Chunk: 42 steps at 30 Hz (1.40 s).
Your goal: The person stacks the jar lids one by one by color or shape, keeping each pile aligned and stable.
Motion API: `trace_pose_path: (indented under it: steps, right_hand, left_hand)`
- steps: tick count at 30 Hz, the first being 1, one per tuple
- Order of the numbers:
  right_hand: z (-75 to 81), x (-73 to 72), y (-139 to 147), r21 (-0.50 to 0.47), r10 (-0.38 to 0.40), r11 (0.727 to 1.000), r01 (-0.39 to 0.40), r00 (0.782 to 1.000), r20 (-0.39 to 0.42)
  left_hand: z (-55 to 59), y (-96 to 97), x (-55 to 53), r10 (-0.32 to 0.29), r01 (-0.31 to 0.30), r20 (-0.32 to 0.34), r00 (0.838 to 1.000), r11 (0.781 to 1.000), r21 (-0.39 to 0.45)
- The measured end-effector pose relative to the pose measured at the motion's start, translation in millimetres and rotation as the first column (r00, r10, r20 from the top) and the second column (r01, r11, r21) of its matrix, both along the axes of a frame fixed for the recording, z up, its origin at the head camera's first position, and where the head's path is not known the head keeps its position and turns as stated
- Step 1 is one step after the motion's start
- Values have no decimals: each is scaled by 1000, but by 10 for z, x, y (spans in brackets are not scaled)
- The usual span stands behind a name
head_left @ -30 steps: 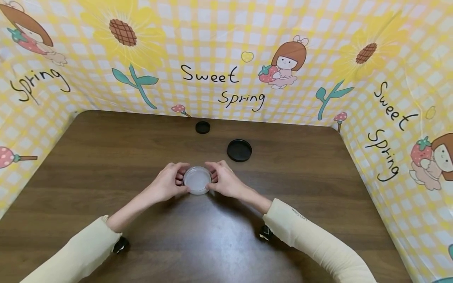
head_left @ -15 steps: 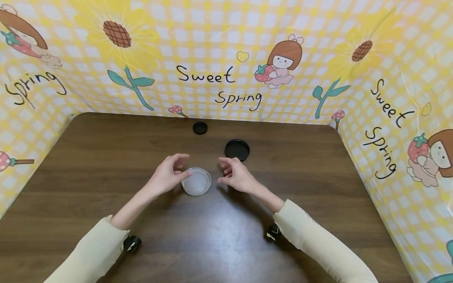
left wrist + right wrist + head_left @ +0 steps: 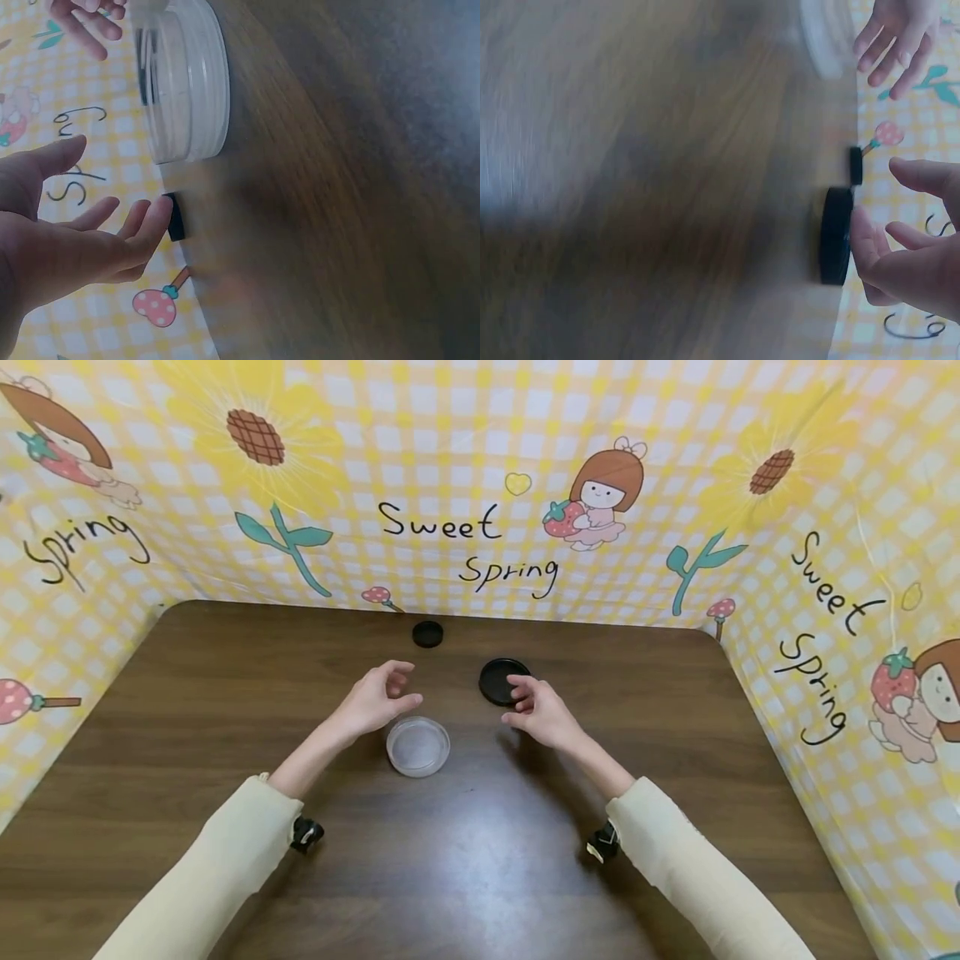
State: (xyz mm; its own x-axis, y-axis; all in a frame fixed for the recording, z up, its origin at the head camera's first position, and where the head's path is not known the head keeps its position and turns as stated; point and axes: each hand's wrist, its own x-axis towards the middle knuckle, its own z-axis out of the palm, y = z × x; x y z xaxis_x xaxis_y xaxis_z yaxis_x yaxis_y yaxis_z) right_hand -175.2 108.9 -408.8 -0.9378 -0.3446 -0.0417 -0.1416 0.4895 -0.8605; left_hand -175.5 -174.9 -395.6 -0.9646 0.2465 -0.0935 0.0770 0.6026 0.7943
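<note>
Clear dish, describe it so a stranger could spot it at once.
Start at the brown table bordered by yellow checked cloth. In the head view, just below the left hand, sits the round dish. It alone is clear; the big disc and small disc are black.

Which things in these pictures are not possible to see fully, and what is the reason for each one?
Head view: part of the larger black disc, covered by the right hand.
Left wrist view: part of the smaller black disc, covered by the left hand.
Right wrist view: the clear dish, blurred and cut off by the top edge.
</note>
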Motion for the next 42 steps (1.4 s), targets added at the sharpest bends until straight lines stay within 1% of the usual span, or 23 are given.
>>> trace_pose_path:
  steps: [3,7,10,12,15,17,19,22,25,28,34,38,42]
  right_hand:
    - [-41,-62,48,41,-42,998,44,998,-38]
    - [-106,-114,98,91,-93,991,102,991,-96]
    - [-128,-164,109,110,-100,987,115,986,-133]
    - [-117,-214,108,124,-93,986,110,987,-133]
    - [-102,-292,140,124,-91,987,100,993,-77]
    - [-112,-347,171,113,-85,990,88,996,-29]
    - [-142,-397,199,90,-69,994,68,998,8]
    - [-196,-459,207,70,-43,997,41,999,26]
    - [-221,-508,173,81,-24,996,22,999,22]
    - [-228,-544,118,131,-9,991,7,1000,15]
    - [-222,-594,26,209,-16,978,16,1000,1]
    - [-235,-603,15,227,-11,974,13,1000,-10]
    - [-255,-599,40,226,-24,974,26,1000,-13]
  left_hand:
    - [-52,49,-62,-18,18,11,1000,1000,7]
    - [-132,187,-115,-55,54,38,998,998,18]
    - [-154,310,-155,-94,93,43,995,996,10]
    - [-137,388,-200,-119,119,44,992,993,-4]
    - [-115,513,-285,-150,152,69,986,988,-27]
    - [-114,585,-357,-152,156,81,985,987,-48]
    - [-124,647,-422,-137,143,94,986,988,-59]
    - [-145,732,-498,-108,114,93,990,991,-68]
    - [-174,811,-547,-92,99,96,991,992,-74]
    - [-199,888,-584,-83,91,97,992,992,-89]
    - [-220,999,-654,-54,64,80,995,989,-130]
    - [-219,1040,-668,-64,77,79,995,983,-167]
    - [-230,1069,-674,-85,98,75,994,978,-186]
